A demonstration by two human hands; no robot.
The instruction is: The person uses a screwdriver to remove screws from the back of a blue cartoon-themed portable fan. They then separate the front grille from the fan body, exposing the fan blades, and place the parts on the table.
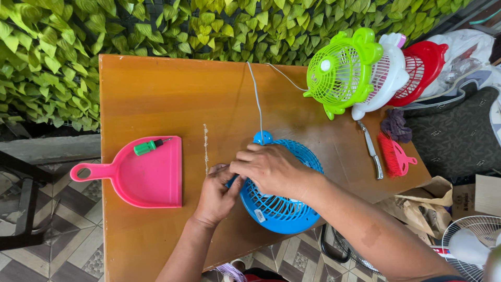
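While a small blue fan [282, 201] lies face-down near the tabletop's [156, 94] 6 o'clock edge, its rim is pinched at 9 o'clock by the left hand [216, 196], and the right hand [269, 168] is laid over its grille, fingers curled in a closed grip. At the fan's 9 o'clock a pink dustpan [143, 172] carrying a green screwdriver [147, 147] is seen; at 1 o'clock green, white and red fans [365, 70] are stacked.
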